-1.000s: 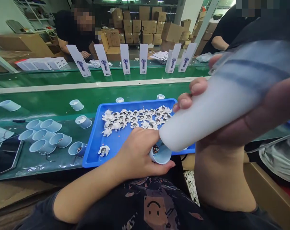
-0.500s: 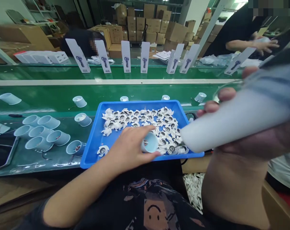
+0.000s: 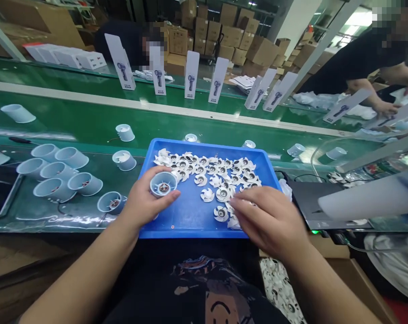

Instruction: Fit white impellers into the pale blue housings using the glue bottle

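Note:
My left hand [image 3: 148,198] is wrapped round a light-blue cylindrical housing [image 3: 163,179] over the left part of the blue tray [image 3: 190,227]. Its open end faces up towards me and shows a small round motor inside. Over the tray's right side, my right hand [image 3: 271,216] reaches down with its fingers drawn together among white fan impellers [image 3: 204,168]. One impeller [image 3: 223,192] lies right by its fingertips; whether the fingers hold one is hidden. To the right, a white tapered cylinder [image 3: 369,198] hangs in the air, apart from my hand.
More blue housings [image 3: 57,189] stand in a group on the left, and others lie along the green bench [image 3: 163,119]. White printed boxes [image 3: 192,74] stand along the far ledge. A black flat device [image 3: 318,202] with cables sits at right. A co-worker's hands [image 3: 387,105] are at the far right.
My right hand has let go of the white cylinder and come down to the impellers. My left hand has moved left with the housing, turning its opening up. The view has tilted.

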A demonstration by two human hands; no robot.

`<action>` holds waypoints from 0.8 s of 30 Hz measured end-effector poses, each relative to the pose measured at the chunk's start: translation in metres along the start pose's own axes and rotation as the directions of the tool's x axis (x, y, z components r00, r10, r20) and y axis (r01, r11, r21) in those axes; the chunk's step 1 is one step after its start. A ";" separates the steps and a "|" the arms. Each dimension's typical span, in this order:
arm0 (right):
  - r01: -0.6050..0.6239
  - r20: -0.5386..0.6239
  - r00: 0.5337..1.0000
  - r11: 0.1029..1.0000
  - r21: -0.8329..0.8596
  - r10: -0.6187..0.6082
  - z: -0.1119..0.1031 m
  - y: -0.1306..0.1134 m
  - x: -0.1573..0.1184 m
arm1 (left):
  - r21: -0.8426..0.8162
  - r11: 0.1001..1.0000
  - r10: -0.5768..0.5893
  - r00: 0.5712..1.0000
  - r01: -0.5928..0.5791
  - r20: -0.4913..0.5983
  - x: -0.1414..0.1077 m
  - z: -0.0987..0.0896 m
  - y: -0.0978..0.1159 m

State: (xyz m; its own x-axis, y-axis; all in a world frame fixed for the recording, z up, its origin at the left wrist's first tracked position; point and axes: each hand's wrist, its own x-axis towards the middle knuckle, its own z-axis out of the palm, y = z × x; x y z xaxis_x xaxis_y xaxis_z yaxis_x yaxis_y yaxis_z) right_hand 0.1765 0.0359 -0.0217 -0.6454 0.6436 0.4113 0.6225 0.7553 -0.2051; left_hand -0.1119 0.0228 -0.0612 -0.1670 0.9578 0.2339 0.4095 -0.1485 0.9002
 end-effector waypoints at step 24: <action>-0.310 0.417 0.855 0.948 -0.067 0.309 0.060 -0.026 0.076 | 0.074 0.973 0.211 0.973 -0.218 0.094 -0.013 0.002 -0.002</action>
State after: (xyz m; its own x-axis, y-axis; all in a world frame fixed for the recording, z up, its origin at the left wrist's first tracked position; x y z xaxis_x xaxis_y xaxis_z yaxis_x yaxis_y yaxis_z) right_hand 0.0847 0.0731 -0.0384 -0.5439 0.8351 -0.0825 0.8202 0.5083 -0.2624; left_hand -0.1085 0.0108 -0.0668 0.0084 0.9237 0.3830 0.5015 -0.3353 0.7976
